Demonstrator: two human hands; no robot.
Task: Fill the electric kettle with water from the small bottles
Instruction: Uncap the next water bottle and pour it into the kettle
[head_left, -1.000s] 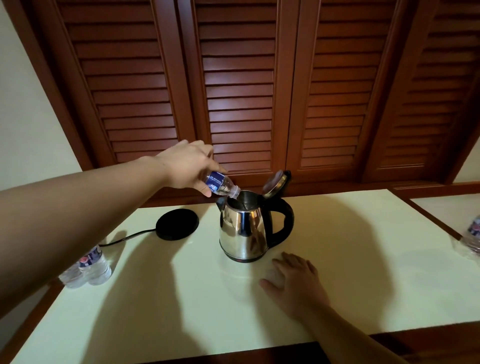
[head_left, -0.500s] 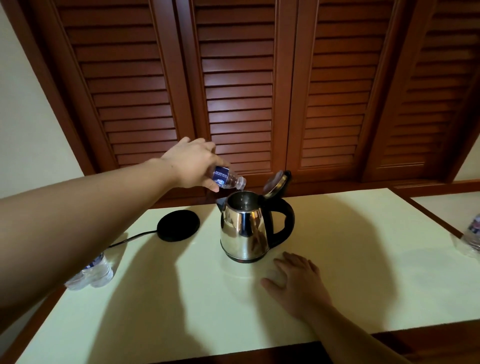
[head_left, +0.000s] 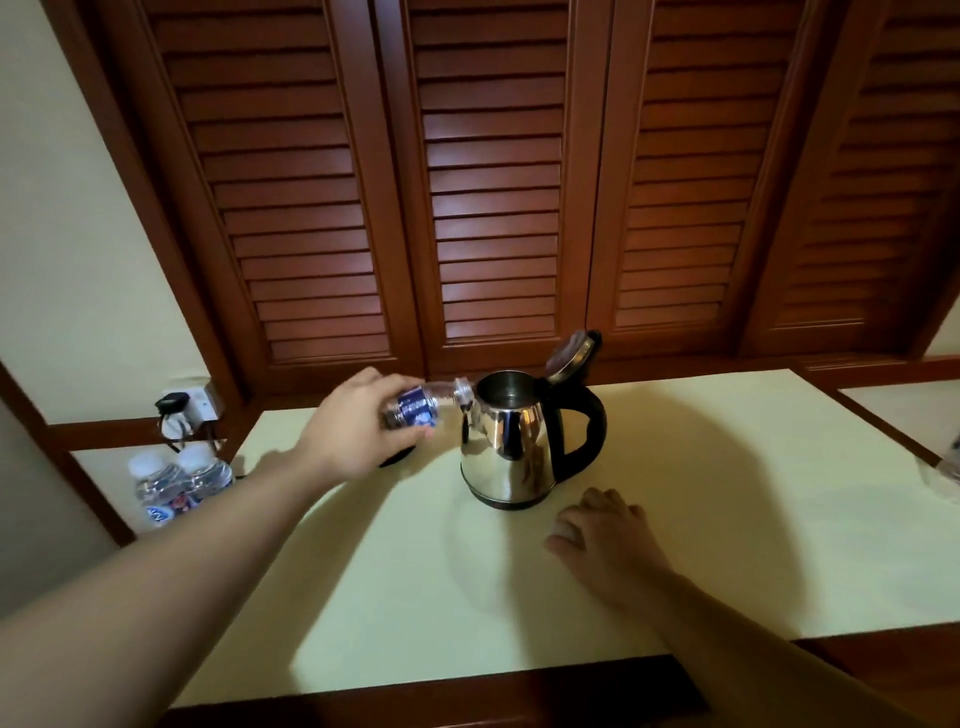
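Head cam: left hand has its fingers curled round a small bottle w/ a blue label, held nearly on its side — long axis runs left-right, neck pointing right, mouth just at the kettle spout edge. Can't tell how much water is left in the bottle, it looks mostly clear. Kettle is steel w/ a black handle on the side away from the left hand, lid flipped up at the back, so the opening is uncovered. Inside looks dark, water level not readable.

Right hand lies palm down on the table, fingers loosely spread, holding nothing, just in front of the kettle's base and to its right.

Count: 1 kettle, 1 bottle in hand, 2 more capped bottles standing together well to the left of the left forearm — plus a bit of clear plastic at the far right edge, too cut off to say what it is. Black round kettle base is mostly hidden under the left hand. Wall socket w/ a plug sits beyond the 2 spare bottles.
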